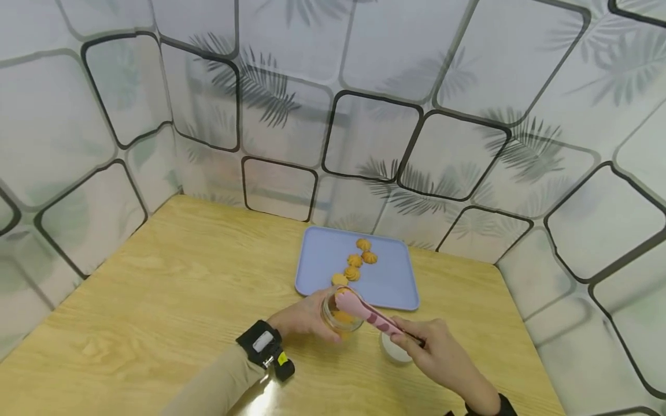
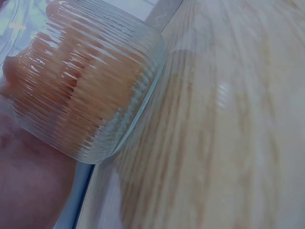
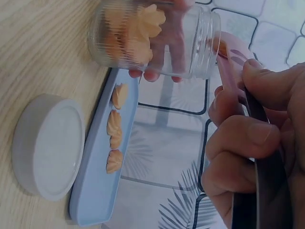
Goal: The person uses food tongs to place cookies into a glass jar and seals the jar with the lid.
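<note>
Aslant, pink tongs [image 1: 378, 319] toward glass jar [image 3: 198, 47]

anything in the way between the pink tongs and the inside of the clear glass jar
Nothing visible: the pink tongs in the right hand are at the open mouth of the clear glass jar, and the round white lid lies apart on the wood-grain table.

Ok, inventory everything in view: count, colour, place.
table: one, yellowish wood, below
tray: one, blue, on table
jar: one, clear, in left hand
tongs: one pair, pink and black, in right hand
cookies: five, golden, on tray
more cookies: count unclear, golden, in jar and tongs
lid: one, white, on table
backdrop: count unclear, pale patterned, behind table
wrist straps: two, black, both wrists
sleeve: one, beige, left arm
left hand: one, gripping jar
right hand: one, gripping tongs
</note>
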Demonstrator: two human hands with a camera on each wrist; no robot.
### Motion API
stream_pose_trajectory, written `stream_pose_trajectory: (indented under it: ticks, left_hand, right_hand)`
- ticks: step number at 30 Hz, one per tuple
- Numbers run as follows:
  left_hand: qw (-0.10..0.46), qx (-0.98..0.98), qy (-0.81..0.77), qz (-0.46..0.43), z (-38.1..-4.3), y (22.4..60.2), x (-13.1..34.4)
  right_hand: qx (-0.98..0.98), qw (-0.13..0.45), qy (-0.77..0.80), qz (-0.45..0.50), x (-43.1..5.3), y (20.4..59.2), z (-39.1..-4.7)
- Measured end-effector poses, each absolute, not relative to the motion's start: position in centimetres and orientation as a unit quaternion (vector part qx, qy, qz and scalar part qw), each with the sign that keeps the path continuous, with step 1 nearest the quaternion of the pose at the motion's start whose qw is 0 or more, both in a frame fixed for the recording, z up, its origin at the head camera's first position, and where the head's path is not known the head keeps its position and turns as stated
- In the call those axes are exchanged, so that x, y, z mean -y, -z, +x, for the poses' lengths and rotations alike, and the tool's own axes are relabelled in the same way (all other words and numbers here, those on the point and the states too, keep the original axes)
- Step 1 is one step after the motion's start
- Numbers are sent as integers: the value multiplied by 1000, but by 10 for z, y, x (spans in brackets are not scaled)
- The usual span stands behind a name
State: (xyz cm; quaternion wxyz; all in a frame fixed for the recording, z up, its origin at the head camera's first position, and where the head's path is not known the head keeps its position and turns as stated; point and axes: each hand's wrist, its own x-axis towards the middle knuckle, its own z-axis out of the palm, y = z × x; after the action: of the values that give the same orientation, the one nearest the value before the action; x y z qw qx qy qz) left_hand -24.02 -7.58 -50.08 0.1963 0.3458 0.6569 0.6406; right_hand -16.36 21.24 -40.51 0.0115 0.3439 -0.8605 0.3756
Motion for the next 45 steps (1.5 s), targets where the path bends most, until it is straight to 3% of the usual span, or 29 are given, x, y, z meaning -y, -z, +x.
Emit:
stream_pose_trajectory:
  ticks: [19, 24, 29, 36, 45]
  left_hand:
    - [202, -632, -659, 355, -241, 501, 73]
    - [196, -629, -661, 360, -241, 502, 71]
    - [207, -619, -668, 358, -241, 503, 72]
    - [202, -614, -668, 369, -242, 504, 76]
    - [208, -616, -667, 364, -241, 504, 74]
  right_hand:
    - [887, 5, -368, 280, -215, 406, -174]
    - [901, 59, -366, 225, -220, 416, -197]
    - [949, 120, -237, 170, -223, 436, -236]
    - [982, 74, -125, 122, -212, 455, -285]
    - [984, 18, -156, 84, -206, 462, -302]
